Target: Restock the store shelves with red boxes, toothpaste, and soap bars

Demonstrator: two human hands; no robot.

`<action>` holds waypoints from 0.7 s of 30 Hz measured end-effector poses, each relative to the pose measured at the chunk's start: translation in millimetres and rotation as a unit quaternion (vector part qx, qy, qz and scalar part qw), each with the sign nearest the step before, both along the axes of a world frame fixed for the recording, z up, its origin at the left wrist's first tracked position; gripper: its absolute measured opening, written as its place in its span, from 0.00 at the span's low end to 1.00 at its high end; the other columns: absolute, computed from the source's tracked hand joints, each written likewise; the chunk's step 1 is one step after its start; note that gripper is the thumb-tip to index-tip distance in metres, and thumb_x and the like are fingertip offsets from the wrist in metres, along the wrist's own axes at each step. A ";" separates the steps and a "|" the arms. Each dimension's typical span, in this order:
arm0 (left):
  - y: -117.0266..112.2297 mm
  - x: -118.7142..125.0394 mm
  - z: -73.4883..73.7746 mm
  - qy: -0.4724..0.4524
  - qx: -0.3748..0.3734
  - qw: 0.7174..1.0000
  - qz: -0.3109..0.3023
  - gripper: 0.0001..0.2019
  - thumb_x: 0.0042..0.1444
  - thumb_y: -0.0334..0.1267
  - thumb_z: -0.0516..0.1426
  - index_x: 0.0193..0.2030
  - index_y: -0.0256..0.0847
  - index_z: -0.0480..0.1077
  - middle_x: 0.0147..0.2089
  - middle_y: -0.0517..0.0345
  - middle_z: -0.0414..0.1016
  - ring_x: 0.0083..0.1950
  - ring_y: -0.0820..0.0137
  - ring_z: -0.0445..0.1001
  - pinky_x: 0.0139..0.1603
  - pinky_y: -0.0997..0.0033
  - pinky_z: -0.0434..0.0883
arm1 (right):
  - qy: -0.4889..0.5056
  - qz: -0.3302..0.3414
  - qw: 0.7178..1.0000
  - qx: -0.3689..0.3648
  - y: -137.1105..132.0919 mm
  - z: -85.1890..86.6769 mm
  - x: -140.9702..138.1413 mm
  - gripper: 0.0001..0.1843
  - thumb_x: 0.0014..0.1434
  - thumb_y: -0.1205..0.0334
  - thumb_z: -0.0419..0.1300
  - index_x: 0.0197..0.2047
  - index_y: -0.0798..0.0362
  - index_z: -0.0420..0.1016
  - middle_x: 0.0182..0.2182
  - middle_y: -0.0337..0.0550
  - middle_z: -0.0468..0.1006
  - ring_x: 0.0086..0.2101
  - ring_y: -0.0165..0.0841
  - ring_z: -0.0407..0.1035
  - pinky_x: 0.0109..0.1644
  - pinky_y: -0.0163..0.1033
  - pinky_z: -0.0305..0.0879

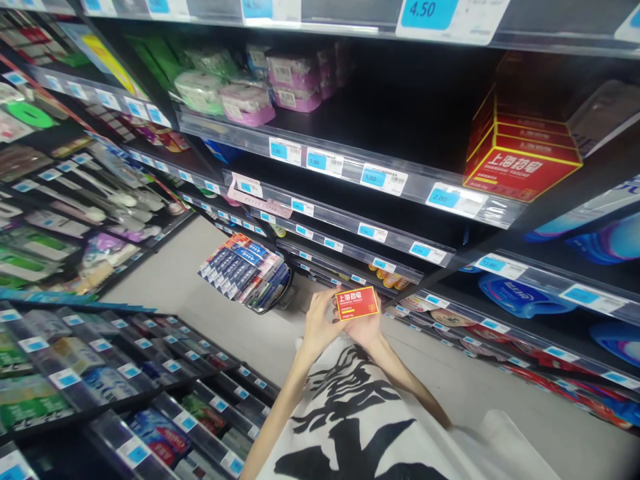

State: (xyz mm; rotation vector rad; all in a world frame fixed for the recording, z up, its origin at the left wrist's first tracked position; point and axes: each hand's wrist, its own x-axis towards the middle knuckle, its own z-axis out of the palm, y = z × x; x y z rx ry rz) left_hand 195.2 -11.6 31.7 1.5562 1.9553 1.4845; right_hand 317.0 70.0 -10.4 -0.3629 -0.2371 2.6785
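A small red soap box (358, 304) with a yellow edge and white characters is held in front of my body, its printed face turned up toward me. My left hand (320, 317) grips its left end, thumb along the lower edge. Around the right end and underneath is my right hand (367, 330), its fingers mostly hidden behind the box. Matching red soap boxes (523, 157) are stacked at the right end of the shelf up ahead.
Black shelves with price tags (383, 179) run along the front and right. Wrapped pink packs (247, 103) sit on the upper shelf. A basket of toothpaste boxes (247, 273) stands on the grey floor (175, 260). More racks (75, 373) line the left.
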 end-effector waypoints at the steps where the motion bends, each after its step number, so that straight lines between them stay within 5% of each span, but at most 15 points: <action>1: -0.3 -0.6 -1.0 0.003 -0.003 1.000 0.001 0.27 0.53 0.38 0.70 0.59 0.47 0.71 0.57 0.50 0.79 0.55 0.58 0.76 0.55 0.56 0.74 | 0.000 0.001 1.000 0.002 0.2 -1.3 0.0 0.43 0.56 0.26 0.54 0.59 0.52 0.74 0.45 0.48 0.83 0.38 0.39 0.77 0.44 0.45 0.74; 7: -5.6 -3.3 -7.8 -0.016 -0.035 0.999 0.006 0.32 0.52 0.44 0.71 0.62 0.46 0.69 0.55 0.49 0.77 0.53 0.58 0.75 0.55 0.58 0.74 | -0.017 0.021 1.000 0.012 1.7 -2.2 0.9 0.42 0.56 0.26 0.54 0.59 0.52 0.73 0.47 0.52 0.83 0.44 0.44 0.77 0.47 0.50 0.74; 13: -7.9 -2.2 -13.1 -0.072 -0.061 0.995 0.029 0.17 0.62 0.46 0.60 0.55 0.42 0.72 0.47 0.52 0.77 0.50 0.60 0.75 0.54 0.60 0.71 | 0.000 0.046 0.999 -0.014 -1.3 5.7 -1.8 0.40 0.59 0.31 0.55 0.62 0.53 0.71 0.49 0.53 0.83 0.50 0.46 0.75 0.53 0.55 0.73; 21: -9.1 -3.3 -16.8 -0.099 -0.098 0.989 0.040 0.15 0.67 0.46 0.54 0.55 0.42 0.73 0.47 0.52 0.77 0.47 0.63 0.73 0.52 0.61 0.69 | 0.007 0.044 0.999 -0.031 -5.2 0.0 -4.9 0.35 0.62 0.33 0.53 0.56 0.54 0.75 0.47 0.51 0.85 0.52 0.45 0.75 0.54 0.53 0.72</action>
